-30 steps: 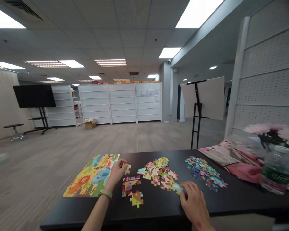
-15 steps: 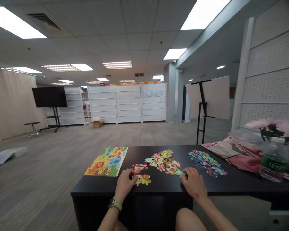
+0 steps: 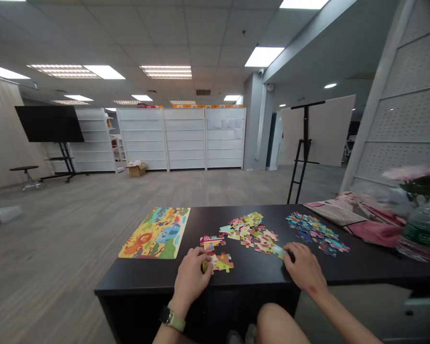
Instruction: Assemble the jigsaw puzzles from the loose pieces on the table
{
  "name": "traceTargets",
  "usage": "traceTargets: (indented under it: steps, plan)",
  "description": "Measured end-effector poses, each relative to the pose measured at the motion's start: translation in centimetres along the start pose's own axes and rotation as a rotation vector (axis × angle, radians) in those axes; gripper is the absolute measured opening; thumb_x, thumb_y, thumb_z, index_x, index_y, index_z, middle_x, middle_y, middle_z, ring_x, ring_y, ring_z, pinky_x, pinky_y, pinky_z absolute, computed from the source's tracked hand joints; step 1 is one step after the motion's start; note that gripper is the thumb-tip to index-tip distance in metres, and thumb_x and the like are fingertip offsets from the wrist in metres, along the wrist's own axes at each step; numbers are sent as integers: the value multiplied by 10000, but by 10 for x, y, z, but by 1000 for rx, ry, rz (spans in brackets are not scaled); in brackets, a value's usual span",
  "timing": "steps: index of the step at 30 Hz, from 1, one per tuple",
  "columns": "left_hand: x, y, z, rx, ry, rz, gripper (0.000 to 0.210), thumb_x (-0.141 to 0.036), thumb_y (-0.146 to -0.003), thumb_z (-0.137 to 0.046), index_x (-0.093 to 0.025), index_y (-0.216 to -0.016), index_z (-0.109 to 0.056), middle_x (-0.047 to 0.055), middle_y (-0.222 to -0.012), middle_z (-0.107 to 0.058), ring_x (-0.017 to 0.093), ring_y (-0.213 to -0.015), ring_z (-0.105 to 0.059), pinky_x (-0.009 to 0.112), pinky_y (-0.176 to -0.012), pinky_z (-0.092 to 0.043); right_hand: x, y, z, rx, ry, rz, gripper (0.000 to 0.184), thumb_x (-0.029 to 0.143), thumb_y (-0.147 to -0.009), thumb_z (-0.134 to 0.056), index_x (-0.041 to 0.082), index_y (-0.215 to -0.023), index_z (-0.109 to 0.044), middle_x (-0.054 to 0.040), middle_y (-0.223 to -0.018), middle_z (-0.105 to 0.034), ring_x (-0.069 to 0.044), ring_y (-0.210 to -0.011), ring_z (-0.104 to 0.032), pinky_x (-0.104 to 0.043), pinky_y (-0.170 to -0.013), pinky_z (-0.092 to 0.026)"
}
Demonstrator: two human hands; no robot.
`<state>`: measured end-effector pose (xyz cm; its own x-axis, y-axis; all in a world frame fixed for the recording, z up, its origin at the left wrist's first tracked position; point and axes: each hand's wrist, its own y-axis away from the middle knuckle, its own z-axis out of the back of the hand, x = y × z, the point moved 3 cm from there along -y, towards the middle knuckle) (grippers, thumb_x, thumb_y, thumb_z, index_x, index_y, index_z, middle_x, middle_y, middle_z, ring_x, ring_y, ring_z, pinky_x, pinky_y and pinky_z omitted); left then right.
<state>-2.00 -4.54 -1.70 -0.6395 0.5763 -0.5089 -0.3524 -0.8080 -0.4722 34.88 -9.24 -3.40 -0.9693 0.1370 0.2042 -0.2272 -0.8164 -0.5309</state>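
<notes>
Left hand (image 3: 193, 273) curled at the linked pieces (image 3: 223, 262), right hand (image 3: 303, 265) at a pale piece (image 3: 278, 250) edging the pile (image 3: 251, 230) on the table (image 3: 252, 273), can't tell if either grips; uneven left-finger pressure could pop joints, right-hand drag scatter the pile.

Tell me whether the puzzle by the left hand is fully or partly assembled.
Partly assembled: the puzzle section shows exposed knobs at its edge, and loose pieces lie heaped nearby.

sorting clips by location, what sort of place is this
Probably an office or similar commercial interior: a wide black flat screen on a black wheeled stand, tall white shelving units and bright rectangular ceiling lights point that way.
</notes>
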Motion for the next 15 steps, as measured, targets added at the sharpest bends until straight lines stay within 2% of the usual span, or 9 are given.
traceTargets:
  steps: [3, 9, 15]
  plan:
    - [-2, 0, 3, -5, 7, 4, 201, -227, -916, -539, -265, -900, -736, 46, -1027, -650, 244, -969, -597, 353, -855, -482, -1, 0, 0, 9, -10, 16, 255, 306, -876, -444, 233, -907, -686, -77, -1070, -714, -291, -1103, -586, -401, -860, -468]
    - [2, -2, 5, -59, 84, 55, 321, -169, -937, -422, -269, -1142, -649, 55, -1127, -627, 219, -1051, -607, 328, -923, -489, -13, 3, -12, -37, -49, 98, 293, 396, -891, -486, 220, -954, -711, -101, -1095, -716, -315, -1132, -582, -465, -972, -461]
    - [21, -7, -16, -146, 70, -4, 221, -200, -924, -429, -255, -948, -643, 67, -971, -650, 240, -906, -619, 334, -784, -519, -36, 4, -30, -35, -54, 156, 314, 442, -862, -552, 221, -1009, -719, -113, -1137, -713, -310, -1087, -632, -448, -944, -511]
